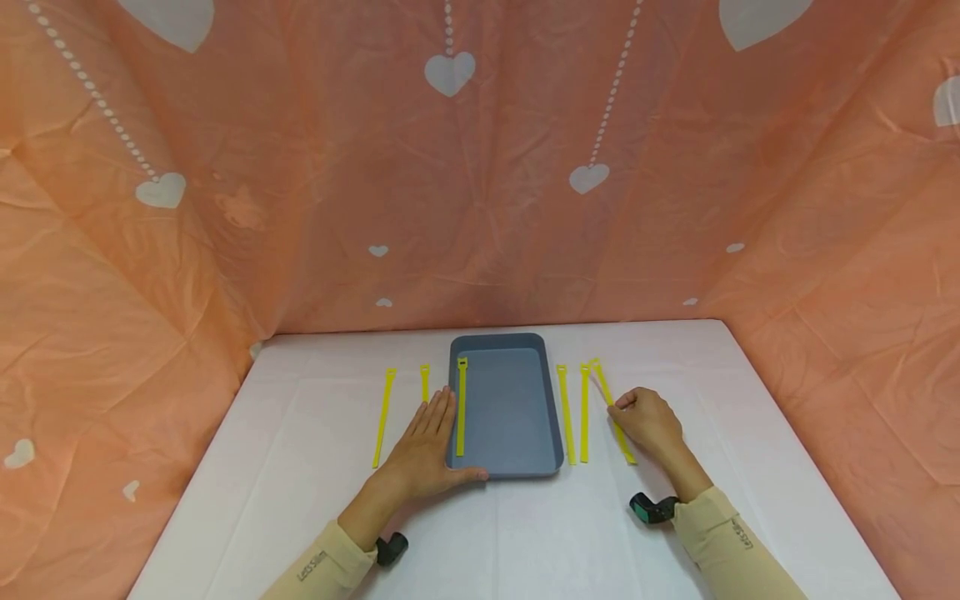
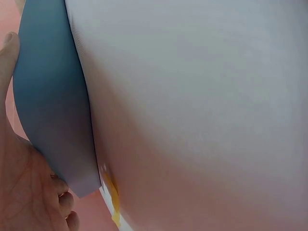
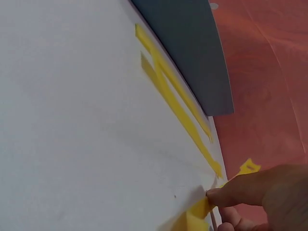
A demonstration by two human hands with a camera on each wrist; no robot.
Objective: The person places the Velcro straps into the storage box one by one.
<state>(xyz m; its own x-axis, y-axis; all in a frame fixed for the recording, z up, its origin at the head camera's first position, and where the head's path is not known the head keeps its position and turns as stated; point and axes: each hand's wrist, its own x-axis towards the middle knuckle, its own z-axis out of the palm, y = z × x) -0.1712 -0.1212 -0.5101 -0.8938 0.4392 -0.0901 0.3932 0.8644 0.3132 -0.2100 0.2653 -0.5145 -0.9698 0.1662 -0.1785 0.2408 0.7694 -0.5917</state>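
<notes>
A grey-blue rectangular tray [image 1: 513, 408] stands on the table, with one yellow cable tie [image 1: 462, 408] lying lengthwise inside it near its left wall. My left hand [image 1: 423, 454] rests at the tray's front left corner, fingers straight along the left side and thumb at the front rim. Between the fingertips of my right hand [image 1: 654, 427] is another yellow cable tie [image 1: 603, 382], pinched near its middle and slanted; its slotted head [image 3: 250, 166] shows beyond the fingers in the right wrist view.
Two cable ties lie right of the tray, a nearer one [image 1: 567, 417] and a farther one [image 1: 585, 417]. Left of it are a cable tie [image 1: 384, 418] and one partly hidden by the left hand [image 1: 425, 382]. A white cloth [image 1: 300, 433] covers the table; an orange curtain [image 1: 480, 208] encloses it.
</notes>
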